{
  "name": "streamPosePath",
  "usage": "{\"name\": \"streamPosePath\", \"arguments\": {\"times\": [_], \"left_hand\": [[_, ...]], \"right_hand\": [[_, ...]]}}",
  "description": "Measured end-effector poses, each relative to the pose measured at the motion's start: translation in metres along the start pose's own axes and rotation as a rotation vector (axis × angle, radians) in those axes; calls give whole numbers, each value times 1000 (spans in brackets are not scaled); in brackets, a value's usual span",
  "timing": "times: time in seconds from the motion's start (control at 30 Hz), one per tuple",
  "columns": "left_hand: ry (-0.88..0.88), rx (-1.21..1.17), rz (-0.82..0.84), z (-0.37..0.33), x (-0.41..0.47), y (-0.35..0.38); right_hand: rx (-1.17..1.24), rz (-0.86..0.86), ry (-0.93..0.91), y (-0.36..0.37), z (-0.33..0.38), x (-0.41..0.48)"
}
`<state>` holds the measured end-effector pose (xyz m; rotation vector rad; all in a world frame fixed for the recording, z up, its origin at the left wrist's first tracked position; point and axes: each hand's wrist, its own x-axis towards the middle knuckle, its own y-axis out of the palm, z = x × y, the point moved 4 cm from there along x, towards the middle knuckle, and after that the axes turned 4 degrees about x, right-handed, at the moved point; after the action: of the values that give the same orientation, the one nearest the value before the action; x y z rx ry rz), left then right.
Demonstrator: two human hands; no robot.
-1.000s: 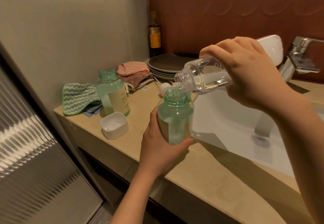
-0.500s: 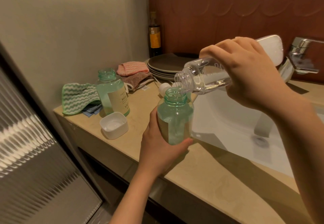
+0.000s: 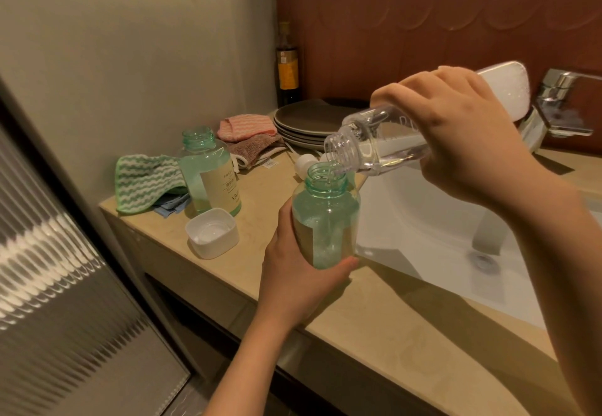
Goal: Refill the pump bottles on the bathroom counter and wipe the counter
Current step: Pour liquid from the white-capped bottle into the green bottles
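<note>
My left hand (image 3: 294,285) grips an open green bottle (image 3: 325,217) upright above the beige counter (image 3: 374,327), near its front edge. Tilted mouth-down over that bottle's neck is a clear bottle (image 3: 374,145) held by my right hand (image 3: 462,135); a thin stream of clear liquid runs from it into the green one. A second open green bottle (image 3: 211,171) with a cream label stands on the counter to the left. A white cap (image 3: 212,232) lies upside down in front of it. Another small white cap (image 3: 304,163) shows behind the held bottle.
A green striped cloth (image 3: 143,181) over a blue one lies at the counter's left end. Pink and brown cloths (image 3: 250,135), stacked dark plates (image 3: 309,122) and a dark bottle (image 3: 287,67) sit at the back. The white sink (image 3: 439,239) and chrome tap (image 3: 563,106) are right.
The clear bottle's mouth has dipped slightly toward the green bottle's neck. Both hands otherwise stay in place.
</note>
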<state>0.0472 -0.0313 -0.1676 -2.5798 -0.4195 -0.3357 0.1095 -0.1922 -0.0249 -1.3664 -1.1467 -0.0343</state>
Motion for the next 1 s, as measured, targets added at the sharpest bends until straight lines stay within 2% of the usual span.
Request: {"name": "streamPosePath", "arguments": {"times": [1.0], "left_hand": [[-1,13,-12,2,0,1]], "right_hand": [[-20,0,4,-2,1,0]]}}
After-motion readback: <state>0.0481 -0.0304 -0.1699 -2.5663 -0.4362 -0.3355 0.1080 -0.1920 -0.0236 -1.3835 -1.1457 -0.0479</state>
